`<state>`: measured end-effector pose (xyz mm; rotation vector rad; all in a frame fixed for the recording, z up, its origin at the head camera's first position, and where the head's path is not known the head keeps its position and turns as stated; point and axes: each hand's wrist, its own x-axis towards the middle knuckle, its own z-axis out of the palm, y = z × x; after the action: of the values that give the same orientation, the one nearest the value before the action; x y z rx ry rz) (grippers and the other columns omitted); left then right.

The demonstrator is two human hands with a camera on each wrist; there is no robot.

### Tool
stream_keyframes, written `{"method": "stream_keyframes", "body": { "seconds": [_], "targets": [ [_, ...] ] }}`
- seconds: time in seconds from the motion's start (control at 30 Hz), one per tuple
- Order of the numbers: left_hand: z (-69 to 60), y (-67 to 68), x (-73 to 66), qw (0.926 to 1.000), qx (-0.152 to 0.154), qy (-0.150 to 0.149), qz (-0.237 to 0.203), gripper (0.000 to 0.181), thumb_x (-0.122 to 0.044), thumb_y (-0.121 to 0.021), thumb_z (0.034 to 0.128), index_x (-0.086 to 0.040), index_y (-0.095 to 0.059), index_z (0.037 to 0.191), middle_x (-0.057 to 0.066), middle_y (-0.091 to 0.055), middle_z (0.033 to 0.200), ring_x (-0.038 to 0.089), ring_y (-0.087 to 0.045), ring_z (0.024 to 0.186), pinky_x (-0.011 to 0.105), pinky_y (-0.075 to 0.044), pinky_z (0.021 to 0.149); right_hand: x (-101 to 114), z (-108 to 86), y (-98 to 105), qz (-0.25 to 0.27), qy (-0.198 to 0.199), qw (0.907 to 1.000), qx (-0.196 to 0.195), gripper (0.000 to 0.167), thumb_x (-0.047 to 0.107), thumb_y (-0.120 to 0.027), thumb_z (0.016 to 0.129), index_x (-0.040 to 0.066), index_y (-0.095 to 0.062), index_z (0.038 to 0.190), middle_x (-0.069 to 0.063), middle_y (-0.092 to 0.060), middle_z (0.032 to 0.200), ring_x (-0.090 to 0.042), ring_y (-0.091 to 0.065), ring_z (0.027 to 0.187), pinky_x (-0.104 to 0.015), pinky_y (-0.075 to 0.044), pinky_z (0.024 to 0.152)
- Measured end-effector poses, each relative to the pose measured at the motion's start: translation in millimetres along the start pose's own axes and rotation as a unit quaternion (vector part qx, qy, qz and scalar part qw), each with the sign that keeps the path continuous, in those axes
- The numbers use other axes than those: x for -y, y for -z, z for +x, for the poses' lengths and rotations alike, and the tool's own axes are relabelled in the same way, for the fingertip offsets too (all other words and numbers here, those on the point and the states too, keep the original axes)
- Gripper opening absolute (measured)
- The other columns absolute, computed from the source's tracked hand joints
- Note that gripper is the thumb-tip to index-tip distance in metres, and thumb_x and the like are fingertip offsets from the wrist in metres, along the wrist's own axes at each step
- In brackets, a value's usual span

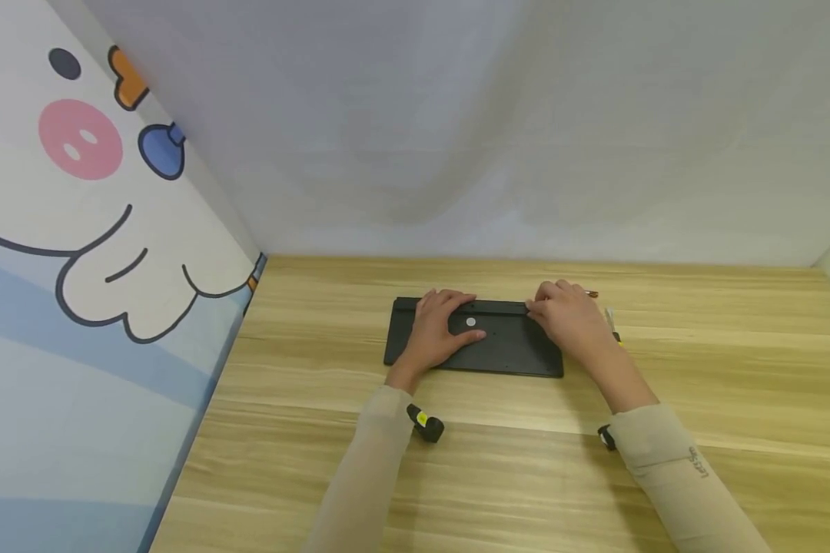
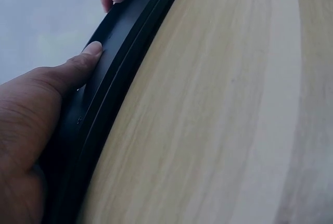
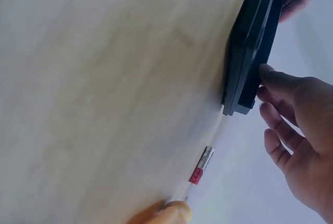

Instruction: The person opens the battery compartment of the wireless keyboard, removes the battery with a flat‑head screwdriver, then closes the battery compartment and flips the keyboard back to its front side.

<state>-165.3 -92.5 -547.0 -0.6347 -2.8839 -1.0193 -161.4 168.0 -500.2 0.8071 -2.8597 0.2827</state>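
Observation:
A black keyboard (image 1: 512, 349) lies face down on the wooden table, with a raised ridge along its far side and a round white sticker. My left hand (image 1: 432, 332) grips it left of the middle; the thumb rests on the underside and the fingers reach the far edge. At the ridge's right end, my right hand (image 1: 569, 316) pinches the keyboard with thumb and forefinger, the other fingers loosely bent. A silver and red battery (image 3: 202, 165) lies beyond the right hand. What lies between the right hand's fingertips is too small to tell.
A tool with a pale shaft (image 1: 610, 316) and a black and yellow handle lies partly behind the right forearm, perhaps a screwdriver. A pale wall (image 1: 498, 153) rises at the table's far edge. On the left stands a wall with a cartoon print (image 1: 76, 253).

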Motion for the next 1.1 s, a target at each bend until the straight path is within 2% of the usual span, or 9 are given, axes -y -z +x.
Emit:
{"method": "stream_keyframes", "body": {
  "seconds": [0.2,0.43,0.6,0.73,0.87,1.03,1.1],
  "targets": [
    [2.1,-0.5,0.2,0.9999,0.005,-0.005,0.009,0.066,-0.042,-0.079,0.0881,-0.019,-0.056,0.145,0.005,-0.06,0.14,0.024,-0.053,0.138,0.049,-0.013,0.134,-8.1,-5.1,0.5,0.059,-0.026,0.9979,0.004,0.024,0.013,-0.073,0.095,0.004,-0.078,0.115,-0.012,-0.071,0.105,-0.031,-0.065,0.093,-0.043,-0.058,0.08],
    [5.1,0.6,-0.2,0.9992,0.022,-0.008,0.033,0.068,-0.044,-0.078,0.0896,-0.018,-0.054,0.147,0.006,-0.059,0.142,0.025,-0.052,0.138,0.052,-0.014,0.133,-15.1,-13.0,9.2,0.097,-0.054,0.9937,0.012,0.022,0.016,-0.07,0.097,0.003,-0.075,0.114,-0.013,-0.073,0.104,-0.03,-0.068,0.094,-0.049,-0.058,0.088],
    [6.2,2.7,-6.9,0.9968,0.045,0.005,0.067,0.067,-0.047,-0.072,0.0931,-0.019,-0.05,0.15,0.007,-0.057,0.143,0.026,-0.051,0.138,0.055,-0.015,0.132,-20.2,-22.2,23.0,0.133,-0.109,0.9839,0.048,0.023,0.02,-0.066,0.1,0.003,-0.072,0.115,-0.011,-0.071,0.099,-0.026,-0.067,0.089,-0.047,-0.058,0.077],
    [7.4,3.2,-15.1,0.9936,0.062,0.015,0.093,0.068,-0.051,-0.068,0.0955,-0.019,-0.048,0.152,0.008,-0.054,0.145,0.028,-0.049,0.14,0.059,-0.014,0.131,-25.5,-31.9,31.6,0.135,-0.143,0.9772,0.079,0.024,0.023,-0.065,0.1,0.003,-0.069,0.111,-0.011,-0.07,0.093,-0.022,-0.064,0.08,-0.041,-0.056,0.068],
    [9.4,1.9,-23.0,0.9907,0.074,0.014,0.114,0.069,-0.053,-0.064,0.0971,-0.018,-0.045,0.154,0.008,-0.052,0.148,0.029,-0.047,0.141,0.061,-0.013,0.131,-31.3,-44.2,38.1,0.13,-0.163,0.9727,0.102,0.024,0.025,-0.065,0.1,0.003,-0.068,0.106,-0.01,-0.07,0.088,-0.02,-0.062,0.074,-0.037,-0.053,0.062],
    [12.2,0.7,-31.3,0.9878,0.085,0.002,0.13,0.073,-0.056,-0.064,0.0961,-0.018,-0.043,0.155,0.008,-0.049,0.149,0.027,-0.046,0.142,0.059,-0.015,0.131,-37.8,-60.7,42.2,0.123,-0.174,0.9701,0.117,0.027,0.029,-0.063,0.1,0.003,-0.068,0.102,-0.012,-0.072,0.09,-0.021,-0.065,0.076,-0.039,-0.056,0.064],
    [13.8,0.0,-34.3,0.9868,0.092,-0.001,0.133,0.076,-0.058,-0.064,0.0953,-0.018,-0.041,0.156,0.007,-0.048,0.151,0.027,-0.044,0.144,0.057,-0.017,0.131,-40.0,-66.0,44.4,0.125,-0.178,0.968,0.125,0.028,0.03,-0.062,0.1,0.003,-0.067,0.1,-0.011,-0.072,0.089,-0.019,-0.064,0.072,-0.036,-0.054,0.06]
  ]
}}
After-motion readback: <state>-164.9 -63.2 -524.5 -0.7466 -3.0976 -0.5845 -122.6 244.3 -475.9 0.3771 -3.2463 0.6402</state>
